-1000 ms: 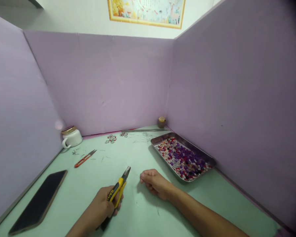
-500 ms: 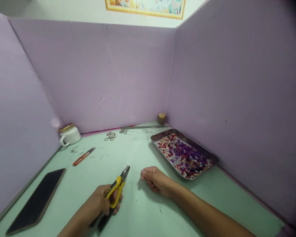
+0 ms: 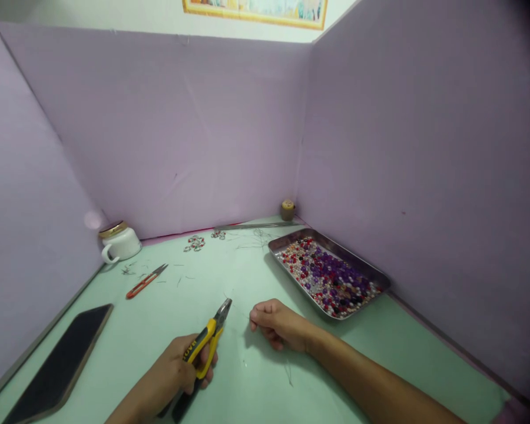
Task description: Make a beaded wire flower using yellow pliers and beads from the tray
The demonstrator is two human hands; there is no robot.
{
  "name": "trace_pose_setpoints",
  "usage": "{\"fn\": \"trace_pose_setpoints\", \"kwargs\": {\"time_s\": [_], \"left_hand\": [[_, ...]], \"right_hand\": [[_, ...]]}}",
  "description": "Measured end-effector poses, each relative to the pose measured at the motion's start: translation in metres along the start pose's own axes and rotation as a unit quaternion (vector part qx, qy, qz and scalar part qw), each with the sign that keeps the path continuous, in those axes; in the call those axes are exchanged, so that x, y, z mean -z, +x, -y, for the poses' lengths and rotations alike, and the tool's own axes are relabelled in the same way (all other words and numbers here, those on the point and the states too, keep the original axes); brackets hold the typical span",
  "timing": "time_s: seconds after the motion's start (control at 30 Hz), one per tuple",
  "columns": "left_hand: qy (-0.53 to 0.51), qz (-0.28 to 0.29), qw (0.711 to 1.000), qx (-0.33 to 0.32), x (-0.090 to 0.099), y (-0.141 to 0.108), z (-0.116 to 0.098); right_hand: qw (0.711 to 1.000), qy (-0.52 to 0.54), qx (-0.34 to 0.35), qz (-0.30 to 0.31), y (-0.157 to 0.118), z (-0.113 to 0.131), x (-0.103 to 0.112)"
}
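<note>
Through the head view I have the left hand [image 3: 181, 365] wrapped around the pliers [image 3: 211, 330], over the near middle of the green table [image 3: 256, 394]. Their long axis runs diagonally, nose pointing away and rightward, handles near-left. On the right hand [image 3: 282, 325], thumb and forefinger pinch a faint thin wire [image 3: 241, 313]. I count one orange snips [image 3: 142, 285], one bead tray [image 3: 351, 258], one white mug [image 3: 124, 244], two ring clusters [image 3: 195, 242].

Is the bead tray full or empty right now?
Partly filled: beads cover much of the metal tray, but they lie low, with its far wall showing above them.
</note>
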State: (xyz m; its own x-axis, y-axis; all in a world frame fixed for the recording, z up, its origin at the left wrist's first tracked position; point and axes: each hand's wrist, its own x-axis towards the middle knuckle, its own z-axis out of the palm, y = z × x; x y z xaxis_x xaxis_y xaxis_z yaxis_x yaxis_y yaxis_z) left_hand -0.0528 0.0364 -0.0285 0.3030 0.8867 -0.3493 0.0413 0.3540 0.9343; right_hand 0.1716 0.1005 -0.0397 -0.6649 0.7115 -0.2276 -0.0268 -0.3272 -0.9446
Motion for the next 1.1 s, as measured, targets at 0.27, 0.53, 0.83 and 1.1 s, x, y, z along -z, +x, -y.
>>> {"fn": "trace_pose_setpoints", "kwargs": {"time_s": [0.27,0.53,0.83,1.1], "left_hand": [[0.084,0.025,0.996,-0.028,-0.012,-0.007,-0.01],[0.181,0.012,0.983,-0.034,-0.02,-0.013,-0.017],[0.197,0.008,0.98,-0.025,-0.024,-0.014,-0.022],[0.164,0.015,0.986,-0.029,-0.018,-0.01,-0.011]], "right_hand": [[0.999,-0.006,0.042,0.028,-0.001,-0.006,-0.001],[0.999,0.024,0.027,-0.036,0.0,-0.003,-0.004],[0.999,0.025,0.037,0.006,0.002,-0.007,0.0],[0.999,0.02,0.031,0.006,0.002,-0.005,-0.002]]}}
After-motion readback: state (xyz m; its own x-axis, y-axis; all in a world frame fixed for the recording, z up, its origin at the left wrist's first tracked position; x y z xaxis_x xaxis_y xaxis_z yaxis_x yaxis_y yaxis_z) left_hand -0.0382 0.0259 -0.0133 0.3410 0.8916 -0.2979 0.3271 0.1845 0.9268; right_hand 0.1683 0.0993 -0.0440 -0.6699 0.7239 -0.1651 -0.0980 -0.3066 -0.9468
